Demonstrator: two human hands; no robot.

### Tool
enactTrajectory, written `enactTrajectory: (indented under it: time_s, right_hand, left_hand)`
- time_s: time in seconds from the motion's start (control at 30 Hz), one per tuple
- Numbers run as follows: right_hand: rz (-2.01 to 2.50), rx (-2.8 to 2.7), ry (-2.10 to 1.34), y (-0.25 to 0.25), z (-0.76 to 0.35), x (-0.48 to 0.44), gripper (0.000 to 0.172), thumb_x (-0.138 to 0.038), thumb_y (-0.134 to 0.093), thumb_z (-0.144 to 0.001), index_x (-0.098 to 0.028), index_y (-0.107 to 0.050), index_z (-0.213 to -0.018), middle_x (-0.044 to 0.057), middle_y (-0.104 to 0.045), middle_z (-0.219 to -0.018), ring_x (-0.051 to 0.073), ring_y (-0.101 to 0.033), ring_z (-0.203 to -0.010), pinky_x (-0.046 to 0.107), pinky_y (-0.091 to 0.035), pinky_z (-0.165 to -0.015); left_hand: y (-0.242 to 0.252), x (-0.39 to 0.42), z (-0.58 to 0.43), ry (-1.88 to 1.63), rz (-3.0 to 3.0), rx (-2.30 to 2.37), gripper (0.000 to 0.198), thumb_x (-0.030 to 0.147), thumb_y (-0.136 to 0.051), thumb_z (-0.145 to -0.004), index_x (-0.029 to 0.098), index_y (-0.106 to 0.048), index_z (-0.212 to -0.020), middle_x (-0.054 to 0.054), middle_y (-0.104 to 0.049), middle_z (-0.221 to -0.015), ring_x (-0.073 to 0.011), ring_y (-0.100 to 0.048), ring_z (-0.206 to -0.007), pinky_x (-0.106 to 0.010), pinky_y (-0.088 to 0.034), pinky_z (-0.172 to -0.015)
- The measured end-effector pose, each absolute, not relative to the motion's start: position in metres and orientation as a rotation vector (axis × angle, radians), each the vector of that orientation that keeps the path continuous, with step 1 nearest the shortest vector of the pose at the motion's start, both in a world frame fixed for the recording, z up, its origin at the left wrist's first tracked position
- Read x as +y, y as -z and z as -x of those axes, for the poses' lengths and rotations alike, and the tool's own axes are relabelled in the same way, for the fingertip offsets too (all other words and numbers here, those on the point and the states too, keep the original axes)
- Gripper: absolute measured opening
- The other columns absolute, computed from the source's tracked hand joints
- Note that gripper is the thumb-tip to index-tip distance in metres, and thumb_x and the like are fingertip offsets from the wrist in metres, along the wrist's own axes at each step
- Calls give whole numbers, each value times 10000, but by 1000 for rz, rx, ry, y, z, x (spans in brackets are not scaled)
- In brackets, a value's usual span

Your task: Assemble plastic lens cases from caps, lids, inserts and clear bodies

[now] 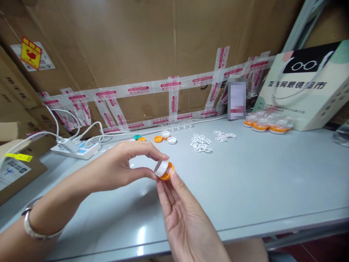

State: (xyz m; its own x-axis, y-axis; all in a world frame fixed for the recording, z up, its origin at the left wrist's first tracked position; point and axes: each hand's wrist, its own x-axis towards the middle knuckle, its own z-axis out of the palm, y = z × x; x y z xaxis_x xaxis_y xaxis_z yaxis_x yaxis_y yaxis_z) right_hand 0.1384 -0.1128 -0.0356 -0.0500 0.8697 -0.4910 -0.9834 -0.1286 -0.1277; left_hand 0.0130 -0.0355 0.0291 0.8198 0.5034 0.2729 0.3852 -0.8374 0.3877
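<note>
Between thumb and fingers, my left hand (136, 163) grips a small round white cap (161, 167), which is tilted. My right hand (181, 203) pinches an orange round cap (167, 176) from below and the right. The two caps touch at the lower left and gape apart at the right, where something whitish shows inside the orange one. Both are held above the grey table. Beyond the hands lie loose orange caps (158, 139), white caps (172, 140) and a green cap (137, 137). Small white plastic parts (200, 142) are heaped to their right.
A white power strip (76, 148) with plugged cables sits at the left. Clear round pieces (177, 126) line the back. Orange-based items with clear tops (278, 128) stand by a paper bag (297, 87). A phone-like device (238, 100) leans against the large cardboard box (122, 47).
</note>
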Motion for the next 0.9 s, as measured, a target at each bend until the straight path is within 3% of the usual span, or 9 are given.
enactTrajectory:
  time_s: [0.9]
  right_hand:
    - [493,125,-1590,39,-134,-111,197,-182,-755,-612,-136,-719,-800,50,-716,-956,131,-652,-934,158,-546,-773]
  left_hand:
    - [-27,-38,-13,-499,-2812,616,108,157,-570,-819,180,-582,-923,-45,-641,-935,-148,-594,-905,-267,-480,-811]
